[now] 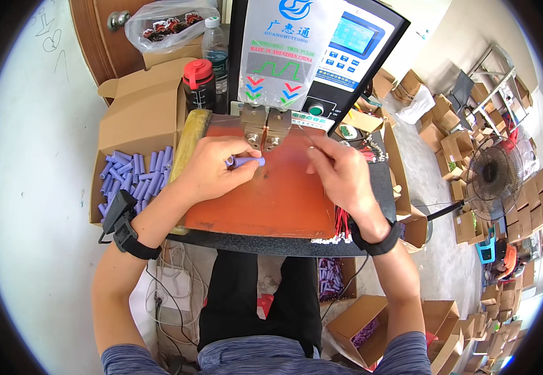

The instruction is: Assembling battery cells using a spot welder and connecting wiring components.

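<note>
My left hand (217,167) is closed on a purple cylindrical battery cell (247,162); a second purple end shows by the fingers. It holds the cell just below the metal electrode block (266,128) of a spot welder (278,56). To the right, my right hand (340,172) has its thumb and fingers pinched together over the orange mat (271,206). A thin dark wire-like piece (305,132) runs up and left from those fingers; its exact kind is too small to tell.
On the left, a cardboard box (137,119) holds many purple cells. A red-capped bottle (199,84) and a clear bottle (214,53) stand behind it. Red leads (341,226) lie at the mat's right edge. A fan (492,172) and many cartons stand farther right.
</note>
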A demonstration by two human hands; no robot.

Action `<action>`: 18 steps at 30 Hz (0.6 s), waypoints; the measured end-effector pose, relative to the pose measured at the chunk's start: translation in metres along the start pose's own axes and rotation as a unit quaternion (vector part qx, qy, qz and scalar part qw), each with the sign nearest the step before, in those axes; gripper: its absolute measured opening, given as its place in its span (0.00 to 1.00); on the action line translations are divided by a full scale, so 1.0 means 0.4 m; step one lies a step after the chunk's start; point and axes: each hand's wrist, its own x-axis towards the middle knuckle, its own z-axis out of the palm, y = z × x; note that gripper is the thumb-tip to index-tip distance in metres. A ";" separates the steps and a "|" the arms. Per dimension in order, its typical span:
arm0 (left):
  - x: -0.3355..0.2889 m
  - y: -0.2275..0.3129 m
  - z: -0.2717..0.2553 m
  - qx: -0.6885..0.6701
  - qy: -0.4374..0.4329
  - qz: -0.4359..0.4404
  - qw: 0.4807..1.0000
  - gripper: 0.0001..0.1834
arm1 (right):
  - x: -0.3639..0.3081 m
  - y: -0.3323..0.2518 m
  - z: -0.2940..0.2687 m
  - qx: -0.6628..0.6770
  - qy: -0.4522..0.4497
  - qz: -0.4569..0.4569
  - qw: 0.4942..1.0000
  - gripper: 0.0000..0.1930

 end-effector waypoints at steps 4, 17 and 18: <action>0.009 0.025 -0.011 0.049 -0.003 -0.048 0.998 0.08 | 0.045 0.029 0.076 0.095 -0.009 -0.070 0.993 0.17; 0.004 -0.009 -0.002 0.045 -0.018 0.034 0.998 0.12 | 0.016 -0.018 0.122 0.179 0.118 -0.111 0.970 0.08; 0.004 -0.006 -0.001 0.065 -0.020 0.049 0.996 0.12 | 0.015 -0.014 0.124 0.179 0.117 -0.111 0.971 0.08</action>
